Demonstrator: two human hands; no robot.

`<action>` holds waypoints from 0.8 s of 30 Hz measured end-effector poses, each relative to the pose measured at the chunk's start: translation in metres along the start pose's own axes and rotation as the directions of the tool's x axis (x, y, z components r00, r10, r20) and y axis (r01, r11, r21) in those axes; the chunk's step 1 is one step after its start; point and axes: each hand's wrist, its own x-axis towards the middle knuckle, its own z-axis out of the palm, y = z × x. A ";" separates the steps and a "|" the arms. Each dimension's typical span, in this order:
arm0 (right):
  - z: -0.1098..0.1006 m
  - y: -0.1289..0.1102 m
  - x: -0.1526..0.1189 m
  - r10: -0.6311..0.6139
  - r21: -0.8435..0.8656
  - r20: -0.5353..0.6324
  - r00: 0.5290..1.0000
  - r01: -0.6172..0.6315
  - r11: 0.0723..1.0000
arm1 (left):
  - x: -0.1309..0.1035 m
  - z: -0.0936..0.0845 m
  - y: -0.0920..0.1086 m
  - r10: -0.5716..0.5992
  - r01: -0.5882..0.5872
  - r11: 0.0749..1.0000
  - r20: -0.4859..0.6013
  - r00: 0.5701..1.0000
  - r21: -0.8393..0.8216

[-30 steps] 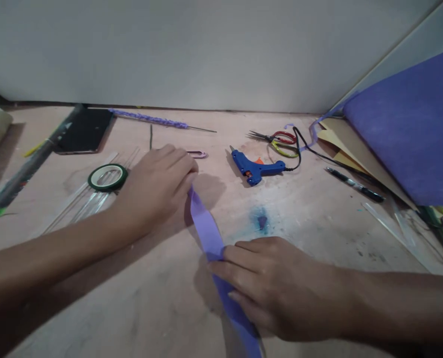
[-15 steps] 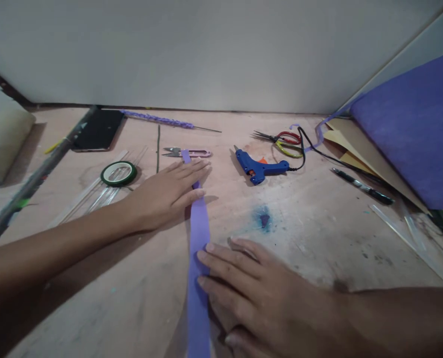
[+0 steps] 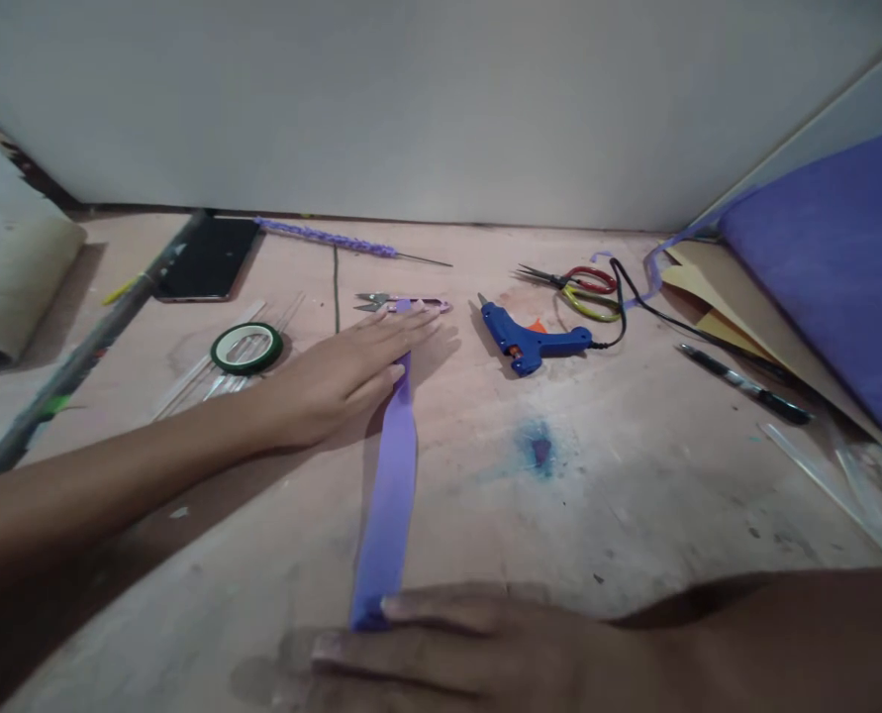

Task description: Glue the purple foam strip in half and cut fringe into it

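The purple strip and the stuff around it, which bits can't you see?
Purple strip: head view, its near part is hidden by the right hand.
Right hand: head view, blurred and cut off by the bottom edge.
Pink snips: head view, partly covered by the strip and left hand.
Purple sheet: head view, cut off by the right edge.
Pen: head view, any writing is too small.

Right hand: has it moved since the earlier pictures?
Yes. The right hand has moved toward the person and to the left, judged against the blue stain on the table, and is now farther from it.
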 end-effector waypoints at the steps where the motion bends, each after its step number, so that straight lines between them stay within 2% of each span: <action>1: -0.006 0.013 -0.004 0.003 0.063 -0.050 0.999 0.000 0.998 | -0.003 0.003 0.001 -0.026 0.026 1.000 -0.034 0.999 0.003; 2: -0.012 0.028 -0.009 0.030 0.132 -0.079 0.996 -0.020 0.991 | -0.005 0.006 0.001 -0.047 0.047 0.999 -0.061 0.997 0.006; 3: -0.018 0.044 -0.015 0.128 0.173 -0.148 0.981 -0.102 0.980 | -0.008 0.009 0.002 -0.062 0.063 0.998 -0.084 0.995 0.008; 4: -0.022 0.062 -0.023 0.302 0.185 -0.177 0.937 -0.269 0.945 | -0.010 0.012 0.003 -0.071 0.072 0.997 -0.105 0.992 0.011; 5: -0.025 0.080 -0.032 0.492 0.152 -0.217 0.843 -0.469 0.870 | -0.011 0.014 0.004 -0.079 0.081 0.997 -0.118 0.990 0.015; 6: -0.026 0.098 -0.042 0.569 0.129 -0.223 0.792 -0.554 0.822 | -0.013 0.016 0.005 -0.089 0.093 0.996 -0.125 0.988 0.020; 7: -0.026 0.116 -0.051 0.618 0.106 -0.247 0.747 -0.613 0.783 | -0.014 0.016 0.006 -0.102 0.106 0.994 -0.122 0.987 0.025; 8: -0.024 0.133 -0.061 0.678 0.065 -0.201 0.707 -0.681 0.729 | -0.014 0.016 0.008 -0.117 0.121 0.992 -0.111 0.987 0.030; 11: -0.015 0.168 -0.084 0.753 0.024 -0.130 0.645 -0.757 0.653 | -0.014 0.013 0.011 -0.138 0.142 0.989 -0.094 0.986 0.037; 14: -0.011 0.179 -0.095 0.776 0.067 -0.032 0.630 -0.773 0.631 | -0.013 0.013 0.012 -0.127 0.129 0.991 -0.069 0.990 0.032; 18: -0.017 0.177 -0.094 0.773 0.081 0.034 0.633 -0.773 0.629 | -0.012 0.016 0.009 -0.113 0.115 0.993 -0.064 0.992 0.027; 21: -0.018 0.178 -0.094 0.721 0.094 0.073 0.690 -0.724 0.683 | -0.013 0.019 0.007 -0.091 0.094 0.995 -0.085 0.992 0.021; 24: -0.016 0.176 -0.093 0.686 0.069 0.041 0.726 -0.687 0.723 | -0.013 0.020 0.006 -0.087 0.089 0.996 -0.104 0.991 0.019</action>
